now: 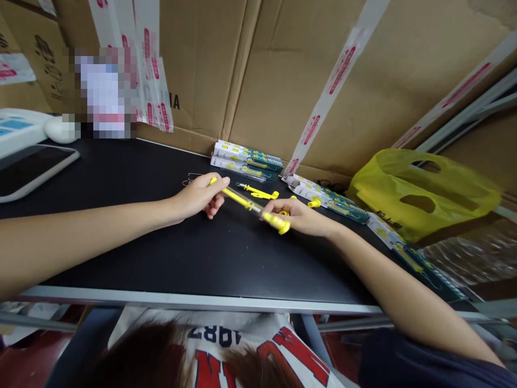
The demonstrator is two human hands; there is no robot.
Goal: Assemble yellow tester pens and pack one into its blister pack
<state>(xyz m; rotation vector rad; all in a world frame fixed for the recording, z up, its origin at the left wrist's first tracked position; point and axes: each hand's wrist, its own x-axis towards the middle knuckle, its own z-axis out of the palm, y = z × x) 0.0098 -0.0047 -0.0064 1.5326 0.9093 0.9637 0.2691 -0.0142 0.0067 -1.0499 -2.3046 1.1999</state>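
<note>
A slim yellow stick-like tool with a clear sleeve and a metal collar slants across the middle, off the table; its exact kind I cannot make out. My left hand pinches its upper left end between thumb and fingers. Near the collar, the fingers of my right hand close on the lower right part, whose flared yellow tip is blurred. Behind the tool lies another yellow piece with a metal end. A small yellow cap rests beyond my right hand. Thin bent wire shows behind my left hand.
Printed boxes are stacked against the cardboard wall. More boxes line the right side, with another nearer. A yellow plastic bag stands right. On the black table, a phone-like device lies left.
</note>
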